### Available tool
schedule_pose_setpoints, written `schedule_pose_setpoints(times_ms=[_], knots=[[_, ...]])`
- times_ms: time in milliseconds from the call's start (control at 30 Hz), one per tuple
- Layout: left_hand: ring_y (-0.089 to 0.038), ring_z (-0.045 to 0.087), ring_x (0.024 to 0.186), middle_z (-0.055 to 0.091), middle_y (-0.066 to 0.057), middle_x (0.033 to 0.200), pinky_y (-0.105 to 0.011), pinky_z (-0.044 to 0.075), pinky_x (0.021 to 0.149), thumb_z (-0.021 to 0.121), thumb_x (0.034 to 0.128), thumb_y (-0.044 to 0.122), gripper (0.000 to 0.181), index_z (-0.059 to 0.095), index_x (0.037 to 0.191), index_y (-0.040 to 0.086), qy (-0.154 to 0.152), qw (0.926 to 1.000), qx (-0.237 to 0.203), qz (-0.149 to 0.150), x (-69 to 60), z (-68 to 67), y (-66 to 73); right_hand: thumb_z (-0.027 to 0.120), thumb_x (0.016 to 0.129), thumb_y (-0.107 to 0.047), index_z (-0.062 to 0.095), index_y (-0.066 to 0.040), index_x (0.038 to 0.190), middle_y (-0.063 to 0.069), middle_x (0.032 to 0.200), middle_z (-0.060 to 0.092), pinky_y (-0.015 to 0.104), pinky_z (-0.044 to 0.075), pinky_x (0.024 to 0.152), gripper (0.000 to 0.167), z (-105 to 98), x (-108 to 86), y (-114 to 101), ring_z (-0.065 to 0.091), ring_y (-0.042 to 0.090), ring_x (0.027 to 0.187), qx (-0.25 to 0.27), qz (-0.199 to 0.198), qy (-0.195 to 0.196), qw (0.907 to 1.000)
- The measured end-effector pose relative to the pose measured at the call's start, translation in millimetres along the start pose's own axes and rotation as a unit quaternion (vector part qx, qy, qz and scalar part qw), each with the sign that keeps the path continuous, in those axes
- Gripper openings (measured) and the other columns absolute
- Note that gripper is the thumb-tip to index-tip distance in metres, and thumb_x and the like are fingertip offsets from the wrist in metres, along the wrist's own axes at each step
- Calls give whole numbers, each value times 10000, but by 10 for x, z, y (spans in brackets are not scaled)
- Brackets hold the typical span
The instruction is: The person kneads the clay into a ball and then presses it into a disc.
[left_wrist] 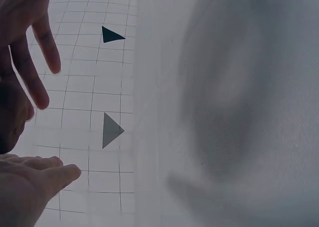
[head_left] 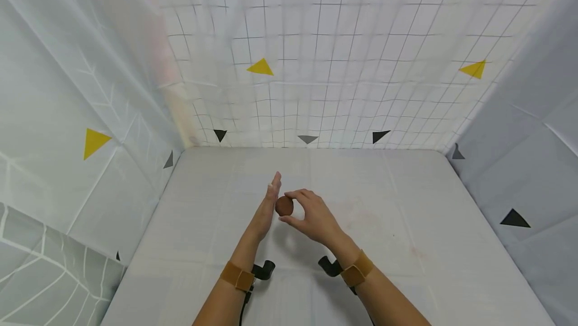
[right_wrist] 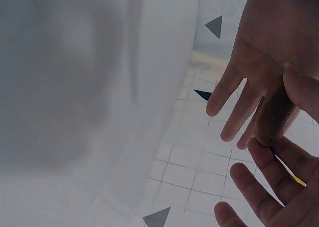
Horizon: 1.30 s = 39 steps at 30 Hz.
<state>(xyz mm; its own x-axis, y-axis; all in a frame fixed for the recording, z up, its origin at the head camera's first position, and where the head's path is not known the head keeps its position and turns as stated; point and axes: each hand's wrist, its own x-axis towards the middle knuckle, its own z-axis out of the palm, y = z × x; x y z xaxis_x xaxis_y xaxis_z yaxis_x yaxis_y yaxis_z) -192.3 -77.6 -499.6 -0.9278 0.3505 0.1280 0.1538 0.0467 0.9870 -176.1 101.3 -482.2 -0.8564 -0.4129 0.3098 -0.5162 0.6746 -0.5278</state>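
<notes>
A brown, thick disc (head_left: 284,206), its material not certain, is held above the table between my two hands. My right hand (head_left: 318,218) pinches it by the edge, thumb on the near side and fingers on the far side. Upright beside it, my left hand (head_left: 265,213) has straight fingers, its palm facing the disc. In the right wrist view the disc (right_wrist: 273,114) appears edge-on against the left hand (right_wrist: 279,42); whether they touch I cannot tell. Only a dark part of the disc (left_wrist: 9,117) shows at the border of the left wrist view.
Beneath the hands lies a pale covered table (head_left: 384,266). White grid-patterned sheeting (head_left: 361,40) hangs behind, with yellow and dark triangles on it. Side sheets (head_left: 533,165) stand at both sides. Each wrist wears a brown strap (head_left: 238,277) with a small black camera (head_left: 266,270).
</notes>
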Motion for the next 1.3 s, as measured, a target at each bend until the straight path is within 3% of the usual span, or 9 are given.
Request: schedule_pose_setpoints(times_ms=[267,667,1000,1300], knots=[[-249,76,1565,76,25,1708,-713,40,1167,129,1021,699,744,82,1650,303,157,9997,90,-150,-4,20,2,814,876,-403,626,-99,1365,16,1320,639,459,476,1055,606,47,6,-38,583,232,1243,60,-55,48,10000],[-236,69,1564,60,38,1704,-692,39,1179,132,1046,642,731,58,1656,247,274,9993,138,-219,-17,4,0,828,866,-375,483,-107,1517,34,1309,663,483,473,1057,784,94,-3,-80,600,252,1242,173,94,160,9997],[-237,52,1567,74,33,1704,-750,1,1140,161,1030,676,684,77,1639,376,353,9986,6,-389,-16,-3,-24,847,851,-343,362,-76,1576,49,1282,688,447,504,1027,912,124,-12,-98,639,247,1205,357,38,376,9986],[-251,36,1567,41,33,1706,-734,35,1153,138,1046,643,678,49,1646,340,437,9983,155,-345,-20,-1,-7,753,935,-384,341,-57,1583,59,1355,658,442,511,1018,835,146,-37,-128,633,237,1231,614,23,398,9973]])
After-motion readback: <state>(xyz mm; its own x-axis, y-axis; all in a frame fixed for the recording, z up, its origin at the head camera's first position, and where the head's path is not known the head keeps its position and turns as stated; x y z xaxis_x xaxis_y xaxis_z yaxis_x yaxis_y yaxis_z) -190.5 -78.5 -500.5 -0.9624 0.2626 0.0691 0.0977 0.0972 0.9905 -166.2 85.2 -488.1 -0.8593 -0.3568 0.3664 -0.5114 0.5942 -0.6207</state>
